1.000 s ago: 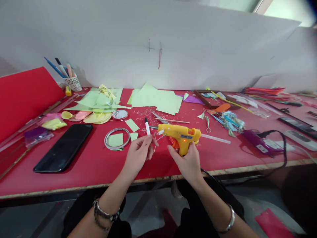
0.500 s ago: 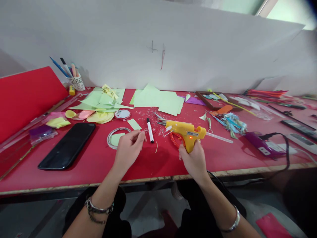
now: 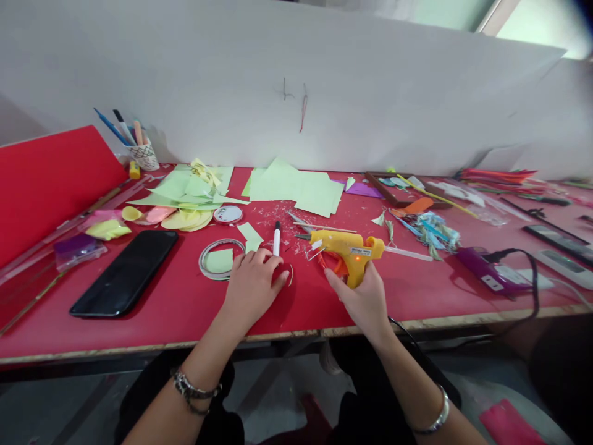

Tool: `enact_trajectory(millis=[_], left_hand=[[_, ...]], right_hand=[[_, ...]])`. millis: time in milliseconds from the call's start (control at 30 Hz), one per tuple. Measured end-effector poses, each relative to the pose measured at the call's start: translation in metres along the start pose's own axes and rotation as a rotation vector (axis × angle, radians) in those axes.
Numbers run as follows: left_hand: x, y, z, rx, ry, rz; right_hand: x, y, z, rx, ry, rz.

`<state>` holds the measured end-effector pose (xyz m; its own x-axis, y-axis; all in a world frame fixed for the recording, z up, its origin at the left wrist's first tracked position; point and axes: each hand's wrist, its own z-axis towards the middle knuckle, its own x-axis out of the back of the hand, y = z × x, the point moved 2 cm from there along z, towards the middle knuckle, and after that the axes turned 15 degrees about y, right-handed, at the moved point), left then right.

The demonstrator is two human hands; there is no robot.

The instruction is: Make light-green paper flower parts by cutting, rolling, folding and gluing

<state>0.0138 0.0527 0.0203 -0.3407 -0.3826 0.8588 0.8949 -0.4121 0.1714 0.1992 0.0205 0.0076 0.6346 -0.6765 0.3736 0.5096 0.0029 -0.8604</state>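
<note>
My right hand point(image 3: 364, 300) is wrapped round the handle of a yellow glue gun point(image 3: 340, 244), whose nozzle points left. An orange trigger and a small lit orange light show on the gun. My left hand point(image 3: 254, 287) lies palm down on the red tabletop, fingers spread and nothing visible in its grasp. Its fingers cover the lower end of a white marker point(image 3: 277, 241) with a black cap. Just beyond the fingertips are pale green paper pieces point(image 3: 251, 235). A roll of tape point(image 3: 202, 266) lies flat to the left of this hand.
At left lie a black phone point(image 3: 125, 272) and small packets point(image 3: 79, 249). Green paper sheets point(image 3: 291, 185) lie at the back. Rightward are tassels point(image 3: 435, 232), a brown tray point(image 3: 393, 196) and a purple power bank-like box point(image 3: 491, 272) with a cable. The table's front edge point(image 3: 296, 335) runs before me.
My left hand has turned palm down and moved right onto the marker's lower end, its fingers spreading. The green paper near it looks bent or doubled now. The glue gun has barely moved.
</note>
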Motion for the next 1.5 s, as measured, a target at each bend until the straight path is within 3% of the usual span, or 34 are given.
enact_trajectory(millis=[333, 567, 767, 967, 1267, 1500], left_hand=[[0.007, -0.004, 0.002, 0.097, -0.041, 0.213], [0.007, -0.006, 0.002, 0.2, -0.095, 0.208], [0.014, -0.017, 0.003, 0.209, 0.079, 0.245], [0.009, -0.025, 0.001, 0.175, 0.068, 0.281], [0.005, -0.03, 0.004, 0.229, 0.032, 0.271], [0.015, -0.033, 0.008, 0.293, 0.091, 0.032]], right_hand=[[-0.001, 0.001, 0.003, 0.019, -0.016, -0.041], [0.0, 0.003, 0.005, -0.046, -0.073, -0.027], [0.002, -0.004, 0.003, -0.114, -0.21, 0.185], [0.002, -0.006, 0.002, -0.14, -0.283, 0.286], [0.002, -0.005, 0.001, -0.154, -0.263, 0.231], [0.008, 0.002, 0.013, -0.114, -0.16, 0.153]])
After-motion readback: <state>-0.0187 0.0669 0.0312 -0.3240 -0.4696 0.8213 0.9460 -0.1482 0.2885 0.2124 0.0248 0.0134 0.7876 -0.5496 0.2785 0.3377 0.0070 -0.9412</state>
